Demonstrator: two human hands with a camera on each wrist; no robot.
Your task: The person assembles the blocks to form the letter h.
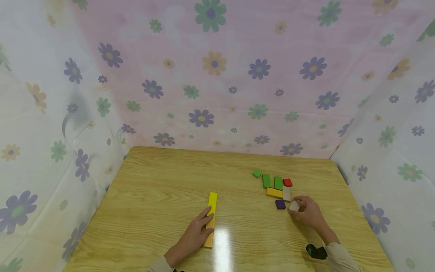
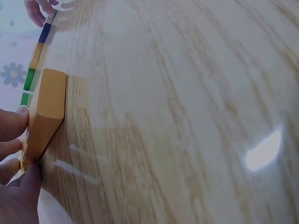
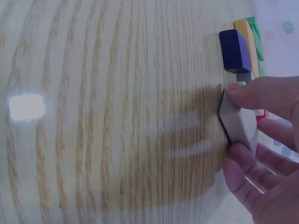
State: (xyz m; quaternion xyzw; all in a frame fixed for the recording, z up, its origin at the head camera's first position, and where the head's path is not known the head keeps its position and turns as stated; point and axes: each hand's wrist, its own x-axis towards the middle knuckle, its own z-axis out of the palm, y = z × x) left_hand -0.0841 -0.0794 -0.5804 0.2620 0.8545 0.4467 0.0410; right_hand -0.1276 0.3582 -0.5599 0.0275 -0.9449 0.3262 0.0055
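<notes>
Pale block (image 1: 293,206) is pinched by the right hand (image 1: 311,213), just right of the purple block (image 1: 280,204), which could be knocked by leftward drift. The yellow block (image 1: 213,199), touched by the left hand (image 1: 195,235), fingers seemingly loose, could be skewed by uneven pressure.

Booth (image 1: 244,41): flowered sheets (image 1: 180,75) around table (image 1: 153,196)

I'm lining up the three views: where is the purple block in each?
Head: the purple block is right of centre, in the lower half.
Left wrist: near the top left corner.
Right wrist: upper right.
Shared landmark: the right hand, close by it in every view.
</notes>
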